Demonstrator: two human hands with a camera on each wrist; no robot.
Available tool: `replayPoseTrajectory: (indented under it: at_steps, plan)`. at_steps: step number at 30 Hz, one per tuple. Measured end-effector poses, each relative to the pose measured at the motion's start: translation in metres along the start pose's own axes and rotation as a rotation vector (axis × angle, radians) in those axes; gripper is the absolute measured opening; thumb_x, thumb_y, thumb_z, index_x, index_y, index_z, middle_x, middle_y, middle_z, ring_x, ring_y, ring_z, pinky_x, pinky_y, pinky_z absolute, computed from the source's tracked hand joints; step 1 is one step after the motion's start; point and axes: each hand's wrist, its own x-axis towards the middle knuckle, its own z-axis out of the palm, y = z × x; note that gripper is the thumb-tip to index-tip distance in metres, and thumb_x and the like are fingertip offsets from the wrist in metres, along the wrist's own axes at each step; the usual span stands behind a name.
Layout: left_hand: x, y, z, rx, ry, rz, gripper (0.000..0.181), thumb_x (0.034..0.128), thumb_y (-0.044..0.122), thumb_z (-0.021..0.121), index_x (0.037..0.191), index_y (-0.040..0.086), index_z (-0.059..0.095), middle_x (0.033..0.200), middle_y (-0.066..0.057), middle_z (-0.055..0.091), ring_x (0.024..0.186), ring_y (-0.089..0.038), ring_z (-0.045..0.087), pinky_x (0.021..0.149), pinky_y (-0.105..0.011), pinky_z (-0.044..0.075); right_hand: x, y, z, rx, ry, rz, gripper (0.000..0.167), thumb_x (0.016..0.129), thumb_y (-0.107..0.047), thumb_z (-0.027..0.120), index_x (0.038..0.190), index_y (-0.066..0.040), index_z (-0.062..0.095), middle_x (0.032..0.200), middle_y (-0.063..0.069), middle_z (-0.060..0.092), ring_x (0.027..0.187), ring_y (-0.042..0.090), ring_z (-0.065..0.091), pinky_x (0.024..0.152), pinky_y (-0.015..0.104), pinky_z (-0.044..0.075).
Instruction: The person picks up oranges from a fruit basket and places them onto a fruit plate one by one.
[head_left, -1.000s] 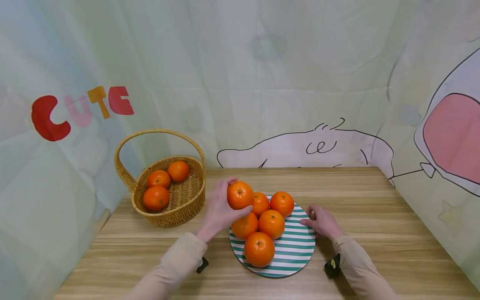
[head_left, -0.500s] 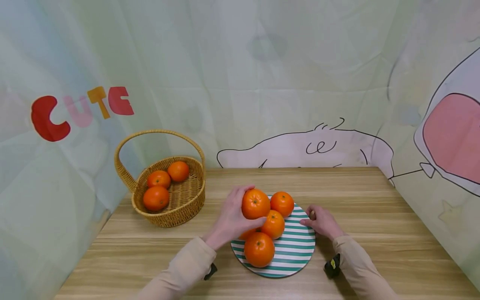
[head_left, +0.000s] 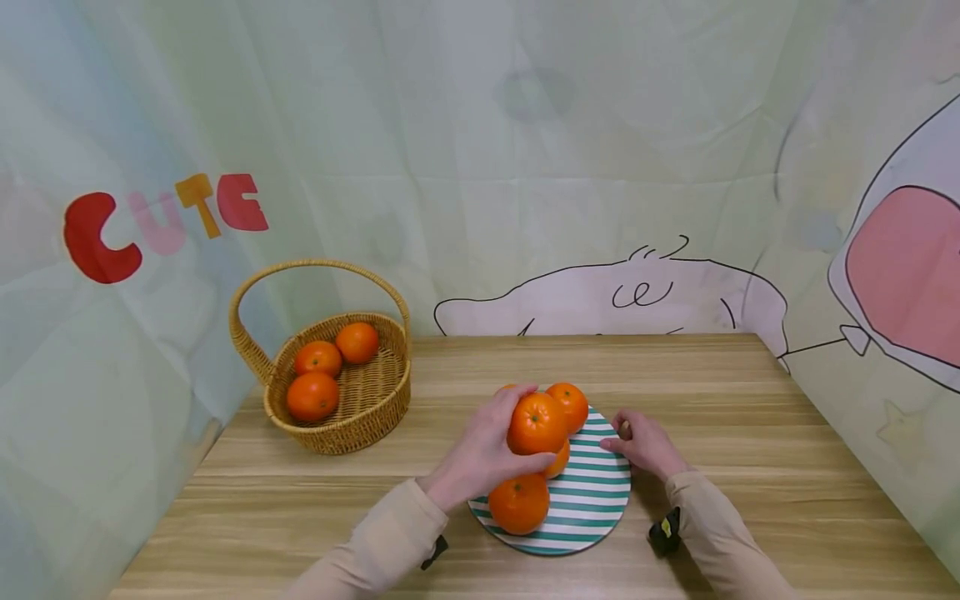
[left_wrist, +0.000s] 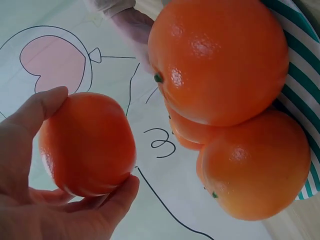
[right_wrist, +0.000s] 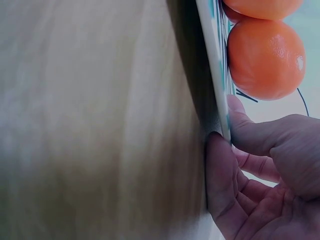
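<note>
The left hand (head_left: 483, 450) grips an orange (head_left: 537, 423) above the round green-and-white striped plate (head_left: 592, 492). In the left wrist view its fingers and thumb curl round that orange (left_wrist: 89, 145), apart from the oranges on the plate. Several oranges lie on the plate, among them a near one (head_left: 518, 504) and a far one (head_left: 567, 407); others are partly hidden behind the left hand and its orange. At the plate's right rim, the right hand (head_left: 647, 443) pinches the edge, thumb above and a finger below, as the right wrist view shows (right_wrist: 270, 175).
A wicker basket (head_left: 352, 433) with a tall arched handle stands at the left of the wooden table (head_left: 750, 433), holding three oranges (head_left: 312, 396). A printed curtain (head_left: 480, 167) hangs behind the table and along its sides.
The left hand has moved right and nearer the viewer with its orange, from the plate's far left edge to above its middle oranges. The right hand and the basket have stayed put.
</note>
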Motion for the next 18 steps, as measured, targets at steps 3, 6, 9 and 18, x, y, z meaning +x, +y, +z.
replayPoseTrajectory:
  at_steps: [3,6,9,18]
  plan:
    - [0.0,0.001,0.003,0.011,-0.028,0.001,0.079,0.083,0.033,0.081,0.149,0.014,0.041,0.139,-0.007,0.055,0.117,-0.024,0.057,0.099,-0.046,0.051,-0.001,0.0,0.0,-0.001,0.003,0.0,0.024,0.092,-0.015,0.073,0.104,-0.002,0.057,0.082,0.009,0.055,0.07,0.021,0.052,0.057,0.028,0.051]
    - [0.0,0.002,0.005,0.035,-0.049,-0.007,0.081,0.0831,0.035,0.08,0.15,0.016,0.039,0.141,-0.006,0.054,0.117,-0.023,0.058,0.097,-0.046,0.051,-0.001,-0.001,0.0,-0.001,0.003,0.005,0.025,0.092,-0.017,0.073,0.104,-0.002,0.057,0.082,0.009,0.055,0.071,0.021,0.052,0.057,0.028,0.051]
    - [0.0,0.003,0.007,0.068,-0.066,-0.013,0.082,0.0831,0.037,0.08,0.151,0.015,0.039,0.144,-0.007,0.053,0.119,-0.024,0.057,0.098,-0.047,0.051,-0.001,-0.001,0.0,0.006,0.0,0.013,0.026,0.092,-0.018,0.073,0.105,-0.002,0.057,0.082,0.009,0.054,0.072,0.021,0.052,0.058,0.028,0.051]
    - [0.0,0.007,0.017,0.246,-0.092,0.03,0.079,0.0828,0.043,0.079,0.147,0.015,0.044,0.14,-0.007,0.056,0.123,-0.024,0.055,0.102,-0.045,0.05,-0.001,0.0,0.0,0.01,0.001,0.006,0.026,0.092,-0.017,0.074,0.105,-0.003,0.057,0.082,0.009,0.054,0.071,0.021,0.052,0.058,0.027,0.051]
